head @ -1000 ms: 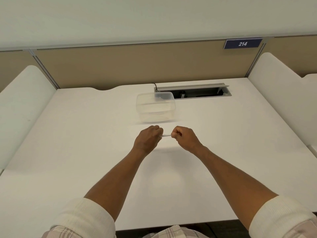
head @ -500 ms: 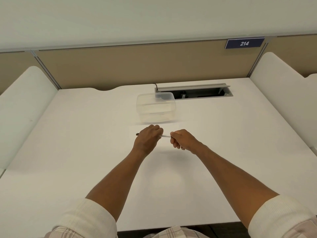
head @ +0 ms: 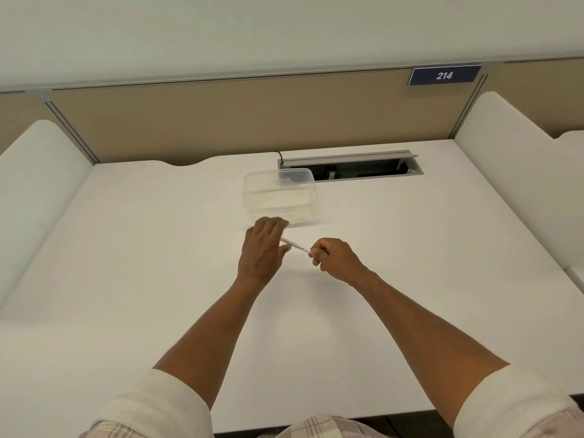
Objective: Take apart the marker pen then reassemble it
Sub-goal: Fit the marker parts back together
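At the near edge of the view, two rolled-up cream sleeves (head: 164,403) frame a strip of plaid cloth, and both bare forearms reach forward over the white table (head: 126,279). Further out, the right hand (head: 336,259) is curled into a closed grip around one end of the marker pen (head: 295,245), pinching it between thumb and fingers. The pen is a thin white barrel with faint print along it, and it slants up and to the left from that hand, held just above the table. Its other end runs under the left hand (head: 264,248), which is seen from the back with its fingers stretched forward and loosely spread. Whether the left hand's grip is closed on the pen or merely lies over it cannot be told, since the palm side is hidden.

Just beyond the left fingertips sits a clear plastic container (head: 279,196), apparently holding nothing. Its far right corner overlaps an open cable slot (head: 354,167) sunk into the table. Behind that rises a tan divider panel (head: 237,118), with a blue sign (head: 444,75) reading 214 at its upper right.
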The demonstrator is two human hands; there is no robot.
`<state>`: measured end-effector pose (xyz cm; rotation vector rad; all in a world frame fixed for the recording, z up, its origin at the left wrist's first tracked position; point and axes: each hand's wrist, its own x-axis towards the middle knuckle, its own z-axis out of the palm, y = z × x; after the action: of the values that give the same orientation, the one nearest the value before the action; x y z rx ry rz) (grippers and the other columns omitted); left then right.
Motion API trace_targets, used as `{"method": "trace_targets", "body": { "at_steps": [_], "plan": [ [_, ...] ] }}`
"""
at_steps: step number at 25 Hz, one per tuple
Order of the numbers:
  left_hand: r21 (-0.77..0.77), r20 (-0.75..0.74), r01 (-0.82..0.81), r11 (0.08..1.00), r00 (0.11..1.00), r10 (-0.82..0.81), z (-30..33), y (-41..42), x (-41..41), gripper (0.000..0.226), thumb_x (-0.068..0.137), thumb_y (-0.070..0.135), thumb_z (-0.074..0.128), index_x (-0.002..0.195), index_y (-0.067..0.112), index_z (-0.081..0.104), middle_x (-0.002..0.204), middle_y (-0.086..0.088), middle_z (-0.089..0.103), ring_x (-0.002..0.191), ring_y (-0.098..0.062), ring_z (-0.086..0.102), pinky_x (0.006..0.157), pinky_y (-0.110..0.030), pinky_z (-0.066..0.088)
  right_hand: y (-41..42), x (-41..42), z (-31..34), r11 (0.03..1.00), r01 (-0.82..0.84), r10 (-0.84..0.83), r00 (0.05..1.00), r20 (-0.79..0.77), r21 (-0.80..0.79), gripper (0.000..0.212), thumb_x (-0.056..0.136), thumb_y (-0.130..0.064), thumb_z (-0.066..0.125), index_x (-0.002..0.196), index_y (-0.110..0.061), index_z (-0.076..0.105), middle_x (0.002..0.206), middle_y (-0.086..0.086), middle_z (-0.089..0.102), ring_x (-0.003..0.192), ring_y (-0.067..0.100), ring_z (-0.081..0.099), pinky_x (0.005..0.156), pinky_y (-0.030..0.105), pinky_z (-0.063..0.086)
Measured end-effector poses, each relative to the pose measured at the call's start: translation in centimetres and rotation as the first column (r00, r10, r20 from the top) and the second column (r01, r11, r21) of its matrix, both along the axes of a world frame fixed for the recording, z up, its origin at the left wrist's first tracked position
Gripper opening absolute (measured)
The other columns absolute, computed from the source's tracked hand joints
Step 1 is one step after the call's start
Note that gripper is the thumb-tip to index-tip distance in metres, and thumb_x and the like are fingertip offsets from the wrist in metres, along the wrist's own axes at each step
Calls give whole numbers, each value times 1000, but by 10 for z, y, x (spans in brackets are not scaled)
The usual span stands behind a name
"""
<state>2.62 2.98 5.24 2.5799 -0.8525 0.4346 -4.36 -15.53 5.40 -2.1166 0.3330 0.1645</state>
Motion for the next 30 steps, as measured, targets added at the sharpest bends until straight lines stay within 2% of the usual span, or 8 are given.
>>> {"method": "trace_targets", "body": {
  "at_steps": [3, 6, 8, 12, 18, 23, 27, 30],
  "plan": [
    [-135, -121, -202, 970, 975, 186, -2, 2, 1, 51, 85, 24, 70, 131, 15, 48, 134, -2, 52, 121, -25, 46, 94, -39, 42, -4, -4, -5, 997, 66, -66, 998, -4, 26, 21, 96, -20, 50, 83, -15, 65, 78, -2, 72, 60, 14, 58, 57, 24, 45],
    [-262, -396, -362, 894, 886, 243, -8, -2, 4, 47, 93, 30, 61, 134, 17, 44, 128, -2, 53, 114, -23, 51, 95, -38, 43, -3, -8, -10, 995, 96, -96, 995, 3, 39, 20, 96, -22, 50, 85, -14, 66, 76, -4, 71, 59, 13, 59, 58, 23, 45],
    [-305, -502, -395, 867, 840, 206, -9, -6, 5, 41, 94, 33, 58, 131, 19, 47, 116, 2, 60, 101, -19, 58, 92, -36, 45, -1, -10, -13, 993, 101, -101, 995, -2, 53, 20, 96, -22, 51, 85, -14, 66, 76, -3, 71, 59, 13, 59, 58, 23, 46],
    [-335, -519, -353, 874, 843, 142, -11, -14, 8, 34, 91, 26, 62, 122, 14, 55, 103, 3, 68, 89, -17, 64, 79, -29, 43, -4, -16, -19, 992, 80, -76, 996, -44, 98, 18, 95, -23, 53, 88, -12, 66, 78, -2, 71, 60, 11, 60, 58, 24, 45],
    [-348, -633, -381, 857, 770, 86, -19, -27, 14, 47, 86, 24, 70, 130, 16, 55, 106, 3, 68, 76, -8, 62, 78, -25, 41, -4, -19, -32, 991, 111, -106, 993, -60, 81, 8, 88, -23, 65, 82, -17, 66, 71, -4, 60, 66, 15, 59, 66, 34, 53],
    [-317, -686, -410, 855, 722, 91, -32, -37, 20, 53, 84, 25, 73, 133, 20, 54, 104, 2, 69, 98, -14, 61, 82, -25, 40, 6, -16, -38, 991, 118, -109, 986, -122, 63, 8, 85, -17, 66, 79, -14, 62, 65, -1, 61, 58, 16, 60, 60, 31, 53],
    [-249, -710, -392, 886, 695, 108, -45, -40, 28, 59, 82, 27, 74, 136, 19, 51, 103, 1, 68, 106, -16, 59, 87, -27, 42, 13, -11, -42, 991, 114, -123, 983, -135, -76, 10, 83, -21, 68, 75, -17, 63, 66, -7, 61, 65, 14, 58, 58, 24, 46],
    [-194, -729, -372, 908, 674, 121, -51, -45, 34, 62, 81, 28, 74, 137, 19, 49, 102, -1, 67, 106, -18, 58, 86, -26, 41, 18, -8, -46, 981, 116, -139, 980, -140, -158, 11, 82, -25, 67, 75, -18, 63, 69, -7, 63, 68, 15, 60, 55, 24, 44]
  ]
}}
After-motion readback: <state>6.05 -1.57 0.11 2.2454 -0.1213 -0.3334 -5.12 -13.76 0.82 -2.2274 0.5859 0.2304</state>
